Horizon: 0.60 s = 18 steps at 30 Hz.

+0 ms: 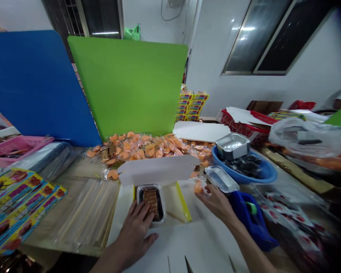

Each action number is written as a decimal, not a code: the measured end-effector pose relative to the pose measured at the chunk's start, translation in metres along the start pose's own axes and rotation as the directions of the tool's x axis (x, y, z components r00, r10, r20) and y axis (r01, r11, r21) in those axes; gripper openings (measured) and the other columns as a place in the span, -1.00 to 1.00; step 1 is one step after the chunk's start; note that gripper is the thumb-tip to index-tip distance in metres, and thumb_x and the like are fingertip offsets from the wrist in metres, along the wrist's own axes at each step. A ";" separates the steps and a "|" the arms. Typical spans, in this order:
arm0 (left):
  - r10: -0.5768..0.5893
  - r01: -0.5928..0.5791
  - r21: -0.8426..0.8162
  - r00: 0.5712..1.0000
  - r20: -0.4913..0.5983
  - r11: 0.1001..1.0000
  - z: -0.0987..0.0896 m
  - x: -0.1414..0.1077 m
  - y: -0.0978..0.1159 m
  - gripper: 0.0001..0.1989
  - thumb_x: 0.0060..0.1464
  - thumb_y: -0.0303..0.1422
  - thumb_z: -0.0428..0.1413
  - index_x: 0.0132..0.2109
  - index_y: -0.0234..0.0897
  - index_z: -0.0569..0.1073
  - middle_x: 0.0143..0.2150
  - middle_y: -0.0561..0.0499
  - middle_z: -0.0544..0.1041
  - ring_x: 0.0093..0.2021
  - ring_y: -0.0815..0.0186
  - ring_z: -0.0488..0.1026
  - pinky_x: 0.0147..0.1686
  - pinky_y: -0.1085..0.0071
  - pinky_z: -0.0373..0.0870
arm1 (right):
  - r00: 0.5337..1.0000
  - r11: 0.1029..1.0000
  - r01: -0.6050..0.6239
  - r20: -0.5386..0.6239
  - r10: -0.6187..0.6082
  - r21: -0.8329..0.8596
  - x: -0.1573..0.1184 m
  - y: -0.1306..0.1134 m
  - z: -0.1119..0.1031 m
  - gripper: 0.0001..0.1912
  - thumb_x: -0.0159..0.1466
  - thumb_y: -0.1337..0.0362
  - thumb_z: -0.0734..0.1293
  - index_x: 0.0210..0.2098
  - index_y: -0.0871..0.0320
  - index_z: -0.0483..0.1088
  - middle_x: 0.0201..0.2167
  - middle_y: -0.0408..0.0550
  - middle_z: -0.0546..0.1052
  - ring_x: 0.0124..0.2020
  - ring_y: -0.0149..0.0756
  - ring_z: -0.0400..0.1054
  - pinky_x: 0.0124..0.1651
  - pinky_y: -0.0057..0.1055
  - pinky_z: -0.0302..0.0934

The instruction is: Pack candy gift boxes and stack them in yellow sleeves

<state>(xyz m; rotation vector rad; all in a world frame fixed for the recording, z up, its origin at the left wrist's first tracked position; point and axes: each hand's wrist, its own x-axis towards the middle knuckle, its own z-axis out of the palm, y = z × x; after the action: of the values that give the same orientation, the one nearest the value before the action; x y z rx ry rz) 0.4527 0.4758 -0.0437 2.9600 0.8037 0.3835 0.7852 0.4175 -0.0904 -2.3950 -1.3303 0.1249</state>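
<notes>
In front of me an unfolded white cardboard box lies with its flaps spread. A foil tray sits in its left part and holds a brown printed packet. My left hand lies over the tray's near left edge, fingers stretched out and touching tray and packet. To the right, my right hand pinches an orange piece in a clear wrapper just above the box's right side. Behind the box spreads a heap of similar wrapped orange pieces.
Packs of wooden sticks and printed card sleeves lie left. A blue basin with black packets and foil trays stands right, near a blue tape dispenser. Green and blue boards rise behind.
</notes>
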 end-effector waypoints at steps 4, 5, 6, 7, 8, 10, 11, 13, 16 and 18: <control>0.084 -0.081 0.026 0.985 -0.150 0.996 -0.001 0.003 0.001 -0.64 0.00 -0.31 0.13 -0.02 -0.27 0.42 0.04 -0.15 0.47 0.10 0.04 0.34 0.06 -0.05 0.29 | 0.998 0.997 -0.063 -0.007 0.062 -0.047 0.015 -0.019 -0.011 -0.55 0.19 -0.05 0.19 -0.15 0.19 0.35 -0.19 0.11 0.47 -0.19 -0.13 0.39 -0.28 -0.34 0.16; 0.105 -0.101 0.033 0.974 -0.199 0.994 -0.001 0.006 0.002 -0.66 0.00 -0.33 0.12 -0.03 -0.26 0.42 0.01 -0.14 0.49 0.07 0.05 0.36 0.03 -0.03 0.32 | 0.997 0.995 -0.076 0.007 0.076 -0.068 0.018 -0.024 -0.013 -0.61 0.18 0.01 0.22 -0.17 0.18 0.36 -0.19 0.11 0.48 -0.18 -0.14 0.39 -0.28 -0.36 0.15; 0.124 -0.118 0.041 0.962 -0.244 0.992 -0.001 0.009 0.003 -0.68 0.00 -0.35 0.12 -0.04 -0.26 0.42 -0.01 -0.13 0.50 0.05 0.06 0.38 0.01 -0.01 0.34 | 0.995 0.992 -0.100 0.021 0.102 -0.081 0.020 -0.027 -0.013 -0.67 0.16 0.08 0.24 -0.20 0.18 0.37 -0.21 0.09 0.49 -0.19 -0.16 0.39 -0.29 -0.37 0.14; 0.145 -0.137 0.050 0.950 -0.277 0.989 0.000 0.012 0.004 -0.69 0.00 -0.36 0.12 -0.05 -0.26 0.42 -0.02 -0.12 0.50 0.03 0.06 0.39 -0.02 0.01 0.36 | 0.990 0.987 -0.133 0.033 0.136 -0.085 0.020 -0.028 -0.014 -0.73 0.14 0.14 0.25 -0.25 0.18 0.38 -0.26 0.07 0.50 -0.23 -0.18 0.40 -0.31 -0.39 0.12; 0.164 -0.153 0.060 0.941 -0.297 0.986 0.001 0.015 0.005 -0.70 0.00 -0.36 0.12 -0.06 -0.26 0.43 -0.04 -0.12 0.51 0.02 0.07 0.39 -0.03 0.02 0.38 | 0.984 0.983 -0.169 0.041 0.172 -0.074 0.019 -0.028 -0.014 -0.79 0.13 0.18 0.25 -0.31 0.18 0.38 -0.33 0.04 0.51 -0.28 -0.20 0.40 -0.33 -0.40 0.11; 0.188 -0.171 0.082 0.935 -0.302 0.982 0.003 0.018 0.004 -0.71 -0.03 -0.35 0.13 -0.09 -0.26 0.43 -0.05 -0.12 0.51 0.00 0.07 0.41 -0.05 0.03 0.39 | 0.978 0.978 -0.207 0.033 0.207 -0.001 0.011 -0.026 -0.017 -0.84 0.12 0.20 0.24 -0.41 0.17 0.36 -0.45 -0.03 0.50 -0.36 -0.23 0.39 -0.37 -0.42 0.09; 0.189 -0.169 0.094 0.937 -0.293 0.981 0.004 0.018 0.003 -0.69 -0.05 -0.35 0.14 -0.09 -0.26 0.43 -0.05 -0.12 0.51 0.00 0.06 0.41 -0.06 0.03 0.38 | 0.979 0.978 -0.203 0.016 0.203 0.054 0.004 -0.025 -0.021 -0.84 0.11 0.19 0.24 -0.44 0.16 0.34 -0.48 -0.07 0.49 -0.40 -0.25 0.38 -0.37 -0.42 0.09; 0.187 -0.158 0.128 0.945 -0.267 0.979 0.006 0.015 0.000 -0.62 -0.08 -0.31 0.16 -0.06 -0.28 0.42 -0.01 -0.16 0.49 0.02 0.01 0.39 -0.05 -0.01 0.36 | 0.986 0.969 -0.161 -0.022 0.168 0.188 -0.011 -0.030 -0.031 -0.84 0.09 0.17 0.25 -0.45 0.15 0.32 -0.53 -0.12 0.47 -0.46 -0.29 0.35 -0.39 -0.44 0.09; 0.159 -0.119 0.176 0.959 -0.233 0.977 0.010 0.010 -0.006 -0.55 -0.09 -0.27 0.17 -0.01 -0.32 0.41 0.01 -0.19 0.49 0.04 -0.04 0.38 0.00 -0.08 0.28 | 0.999 0.925 -0.039 -0.008 0.045 0.377 -0.031 -0.060 -0.046 -0.84 0.09 0.17 0.25 -0.42 0.14 0.29 -0.54 -0.17 0.44 -0.54 -0.37 0.30 -0.45 -0.48 0.09; 0.111 -0.075 0.168 0.969 -0.219 0.983 0.012 0.007 -0.007 -0.57 -0.09 -0.28 0.17 -0.03 -0.32 0.41 -0.03 -0.17 0.52 0.01 -0.03 0.41 0.04 -0.10 0.22 | 0.995 0.901 0.064 0.042 -0.090 0.430 -0.038 -0.090 -0.048 -0.86 0.10 0.21 0.25 -0.37 0.14 0.27 -0.51 -0.18 0.44 -0.58 -0.41 0.27 -0.49 -0.51 0.08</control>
<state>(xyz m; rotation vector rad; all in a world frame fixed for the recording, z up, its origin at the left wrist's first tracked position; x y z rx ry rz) 0.4585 0.4856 -0.0546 3.1510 0.7486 0.7074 0.7055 0.4138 -0.0166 -1.9787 -1.2669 0.4262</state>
